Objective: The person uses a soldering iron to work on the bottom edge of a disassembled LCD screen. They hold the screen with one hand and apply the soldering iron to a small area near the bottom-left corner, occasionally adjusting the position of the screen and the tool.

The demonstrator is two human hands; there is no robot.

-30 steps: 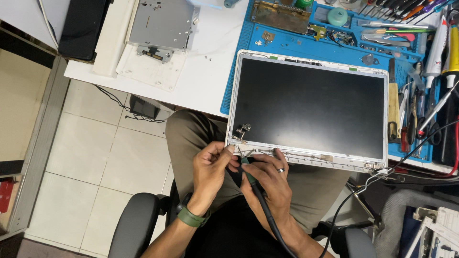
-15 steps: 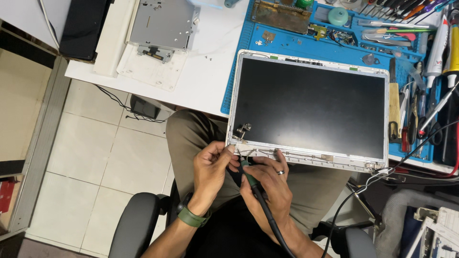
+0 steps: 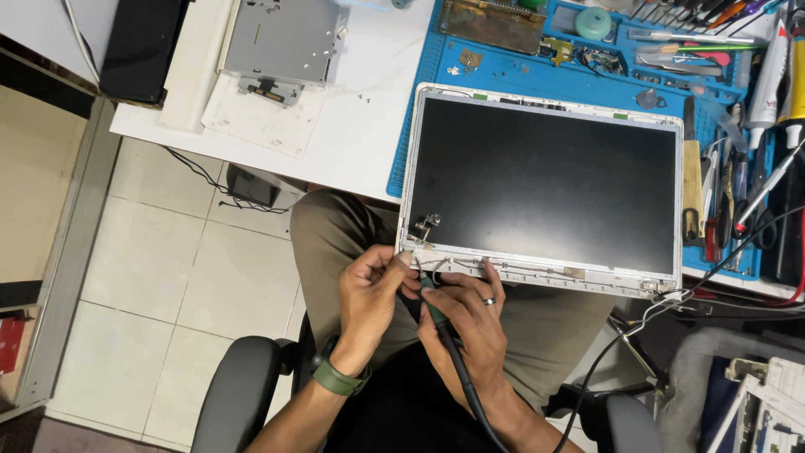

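A person's right hand point(image 3: 470, 323) is gripping a green-handled soldering iron point(image 3: 438, 315), tip pointing up at the laptop screen panel point(image 3: 545, 184) overhanging the desk's near edge; left hand point(image 3: 369, 294) is pinching the panel's lower-left corner.

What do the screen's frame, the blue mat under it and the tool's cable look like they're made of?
Screen frame: white, matte, scuffed at the edges, probably plastic. Blue mat: dull, moulded into compartments, looks like silicone or rubber. Cable: thick, black, bends smoothly from the tool in the right hand, likely rubber-sheathed.
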